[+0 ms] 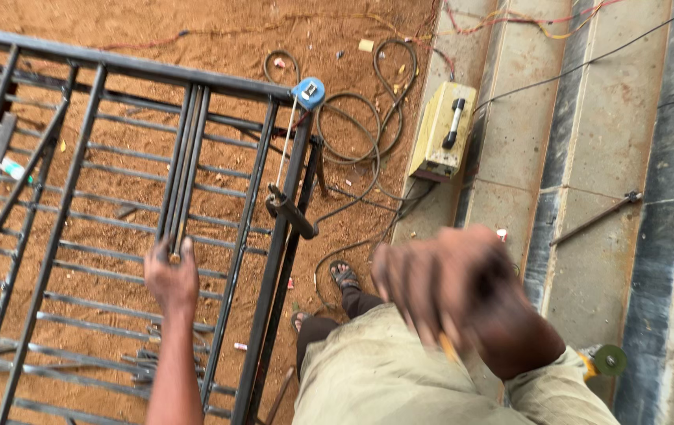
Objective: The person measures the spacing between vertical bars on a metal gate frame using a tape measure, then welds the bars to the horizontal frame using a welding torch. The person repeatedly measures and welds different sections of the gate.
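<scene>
Right, your left hand grips the bundled bars of the steel gate frame, centre-left; heavy and rigid, so hold the uprights. Your right hand is blurred, grip unclear.

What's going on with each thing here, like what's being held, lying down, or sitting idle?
Left hand: gripping loose metal bars.
Metal bars: bundled, lying across the gate frame.
Gate frame: lying flat, raised above the sand.
Right hand: blurred, empty or not is unclear.
Tape measure: resting on the frame's corner, tape pulled out.
Welding machine: standing on the step, unattended.
Cables: coiled loosely on the sand.
</scene>
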